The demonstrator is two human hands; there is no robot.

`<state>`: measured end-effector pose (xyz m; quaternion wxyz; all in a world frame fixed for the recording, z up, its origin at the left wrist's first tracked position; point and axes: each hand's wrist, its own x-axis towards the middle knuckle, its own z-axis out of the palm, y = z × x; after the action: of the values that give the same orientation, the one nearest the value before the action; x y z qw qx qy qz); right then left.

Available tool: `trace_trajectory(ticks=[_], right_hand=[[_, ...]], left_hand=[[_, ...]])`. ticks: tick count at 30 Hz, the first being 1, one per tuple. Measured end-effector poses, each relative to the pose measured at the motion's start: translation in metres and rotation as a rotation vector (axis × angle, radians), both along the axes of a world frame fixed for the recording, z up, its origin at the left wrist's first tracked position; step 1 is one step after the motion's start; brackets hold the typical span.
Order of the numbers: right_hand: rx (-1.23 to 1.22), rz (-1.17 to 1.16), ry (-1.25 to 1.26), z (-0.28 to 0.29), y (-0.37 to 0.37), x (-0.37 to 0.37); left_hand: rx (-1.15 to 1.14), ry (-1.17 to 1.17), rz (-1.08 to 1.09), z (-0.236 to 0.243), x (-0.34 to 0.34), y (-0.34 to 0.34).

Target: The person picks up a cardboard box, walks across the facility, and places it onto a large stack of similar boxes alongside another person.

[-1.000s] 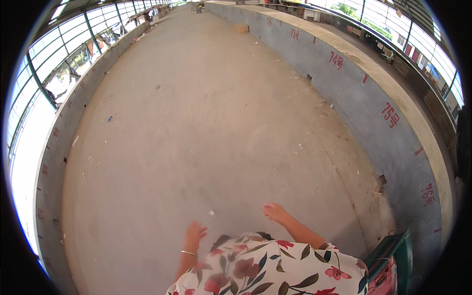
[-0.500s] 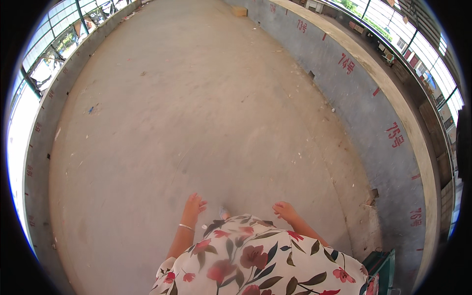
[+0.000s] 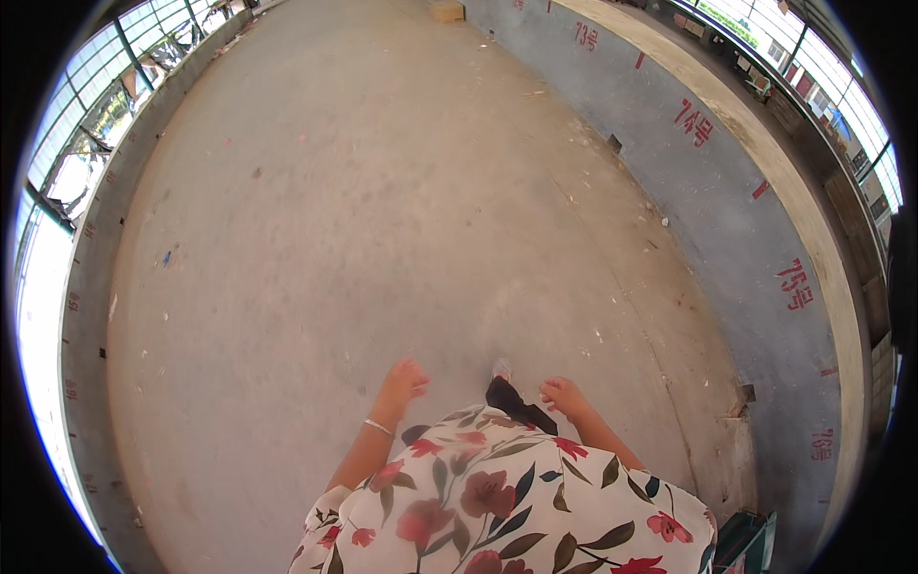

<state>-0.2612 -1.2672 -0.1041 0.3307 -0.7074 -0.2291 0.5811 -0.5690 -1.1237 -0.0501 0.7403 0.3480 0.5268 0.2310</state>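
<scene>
My left hand [image 3: 406, 380] hangs ahead of my body over the bare floor [image 3: 382, 239], its fingers loosely apart and slightly smeared, with nothing in them. A pale bangle [image 3: 380, 427] circles that wrist. To the right of my leg, my right hand [image 3: 561, 395] is held out with loosely bent, parted fingers and is empty too. Neither hand touches anything. Between them, one light shoe [image 3: 502, 366] shows below a dark trouser leg [image 3: 519, 406]. The floral top [image 3: 497, 507] I wear covers the lower middle of the view.
A low grey wall [image 3: 708, 182] with red markings runs along the right, another grey wall [image 3: 96, 316] along the left. By the right wall, low down, stands a dark green object [image 3: 751, 540], partly cut off. A yellowish block [image 3: 447, 11] lies far ahead; small litter [image 3: 167, 258] dots the floor.
A foot in a dark trouser leg has come forward between my hands. Floor litter and wall markings have slid nearer. My left hand has shifted rightward and up in the picture.
</scene>
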Motion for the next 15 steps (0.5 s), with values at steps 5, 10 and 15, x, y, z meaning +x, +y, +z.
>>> trace_trajectory(ticks=[5,10,15], right_hand=[[0.114,0.004,0.053,0.031,0.099,0.032],[0.197,0.039,-0.163,0.030,0.175,0.067],[0.245,0.054,-0.104,0.006,0.221,0.070]], left_hand=[[-0.026,0.017,0.213,0.022,0.002,0.052],[0.005,0.067,0.313,0.030,0.024,0.095],[-0.017,0.074,0.322,0.016,0.037,0.127]])
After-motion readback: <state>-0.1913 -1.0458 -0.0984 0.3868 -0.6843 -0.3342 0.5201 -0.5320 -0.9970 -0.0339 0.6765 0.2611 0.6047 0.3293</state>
